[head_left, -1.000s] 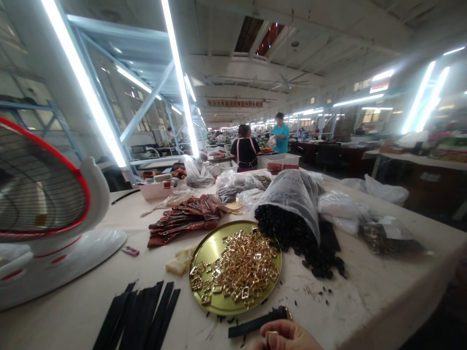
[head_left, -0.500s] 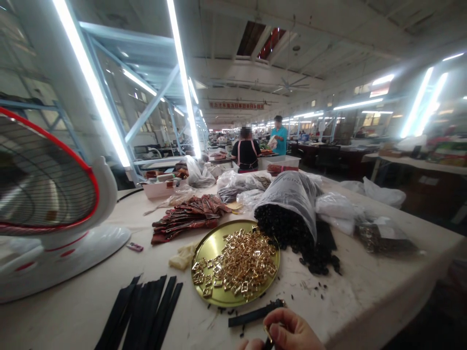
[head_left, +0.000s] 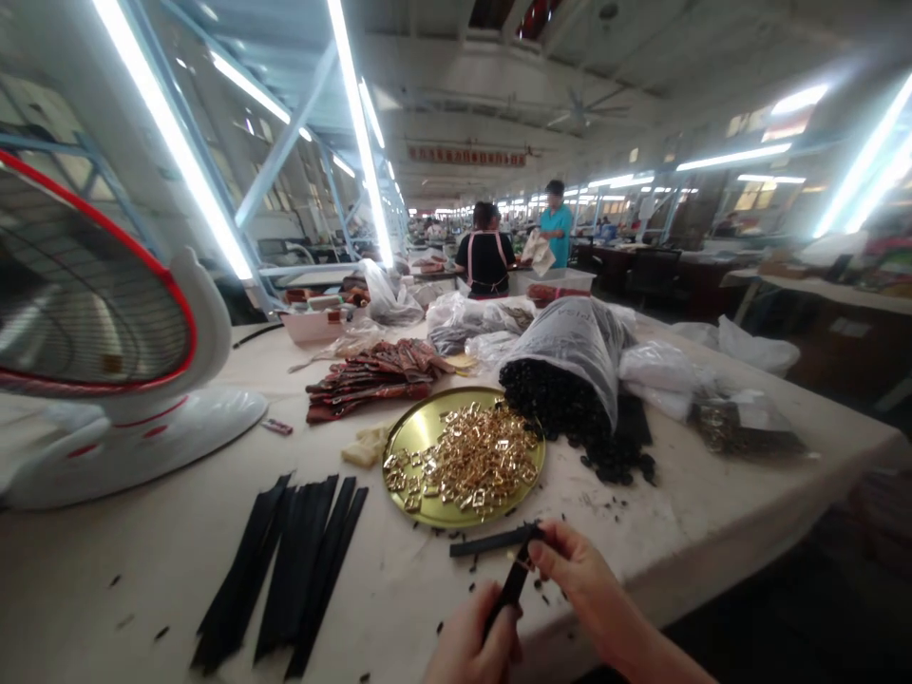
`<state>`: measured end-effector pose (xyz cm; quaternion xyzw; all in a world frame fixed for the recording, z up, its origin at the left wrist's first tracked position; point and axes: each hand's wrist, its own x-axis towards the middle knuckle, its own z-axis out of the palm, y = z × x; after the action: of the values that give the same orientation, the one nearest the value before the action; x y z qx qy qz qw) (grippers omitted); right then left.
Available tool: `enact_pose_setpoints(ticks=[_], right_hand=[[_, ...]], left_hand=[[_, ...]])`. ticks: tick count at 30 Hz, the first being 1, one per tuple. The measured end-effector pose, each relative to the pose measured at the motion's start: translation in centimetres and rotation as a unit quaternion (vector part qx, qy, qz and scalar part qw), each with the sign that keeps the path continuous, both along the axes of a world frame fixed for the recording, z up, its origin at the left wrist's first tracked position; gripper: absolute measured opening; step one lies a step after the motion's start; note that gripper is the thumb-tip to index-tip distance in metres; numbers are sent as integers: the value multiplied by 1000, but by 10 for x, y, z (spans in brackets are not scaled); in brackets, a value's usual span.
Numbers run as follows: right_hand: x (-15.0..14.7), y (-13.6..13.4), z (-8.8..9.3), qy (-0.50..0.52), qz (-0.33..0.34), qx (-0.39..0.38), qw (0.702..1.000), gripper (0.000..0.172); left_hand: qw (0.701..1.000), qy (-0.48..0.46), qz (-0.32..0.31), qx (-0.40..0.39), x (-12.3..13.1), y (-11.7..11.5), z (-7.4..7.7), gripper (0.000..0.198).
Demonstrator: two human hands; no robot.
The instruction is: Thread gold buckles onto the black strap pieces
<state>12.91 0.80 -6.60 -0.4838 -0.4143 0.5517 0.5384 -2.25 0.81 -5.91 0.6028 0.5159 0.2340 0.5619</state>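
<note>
My left hand [head_left: 474, 641] is closed around the lower end of a black strap [head_left: 510, 581], low at the table's near edge. My right hand [head_left: 574, 568] pinches the strap's upper end, where a small gold buckle seems to sit. Another black strap [head_left: 491, 541] lies flat just beyond my hands. Behind it a round gold tray [head_left: 426, 441] holds a heap of gold buckles [head_left: 474, 460].
Several black straps [head_left: 285, 570] lie at the left. A white and red fan [head_left: 100, 351] stands far left. A plastic bag spilling black pieces [head_left: 577, 404], red-brown straps [head_left: 374, 380] and more bags crowd the white table [head_left: 142, 541]. Two people [head_left: 488, 261] stand far off.
The view has tipped down, so both my hands and the strap between them now show. Earlier only my right hand's fingers with a small gold piece peeked in at the bottom.
</note>
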Motion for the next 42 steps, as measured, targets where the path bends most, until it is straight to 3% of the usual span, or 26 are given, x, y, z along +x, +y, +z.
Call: enact_pose_setpoints(ticks=[4,8,19,25,32,35,37,39,42], right_hand=[[-3,-1,9,-21,36,2,999,29],[-9,-1,4,-27,67,-21,997,28],[-8,7,-3,-12,83,-70,994,24],[-5,13,-6,-34,114,-67,991,22],[-5,17,-8,-46,60,-109,991,31],[-4,9,-6,-153,48,-26,987,29],[-1,3,-4,-269,34,88,959,24],[2,-2,-2,-321,35,148,935,19],[6,-7,-2,-233,75,74,967,18]], left_hand=[[996,-84,-16,-16,3,-2,-5,23],[992,-123,3,-39,6,1,-10,24],[984,-142,-3,-111,5,14,-17,26],[981,-139,5,-139,0,19,-7,28],[975,-160,39,-148,7,15,-8,23],[973,-162,50,-155,9,11,-14,25],[974,-158,57,-151,10,9,-16,28],[977,-151,63,-140,11,5,-16,29],[981,-145,43,-122,11,-1,-14,29]])
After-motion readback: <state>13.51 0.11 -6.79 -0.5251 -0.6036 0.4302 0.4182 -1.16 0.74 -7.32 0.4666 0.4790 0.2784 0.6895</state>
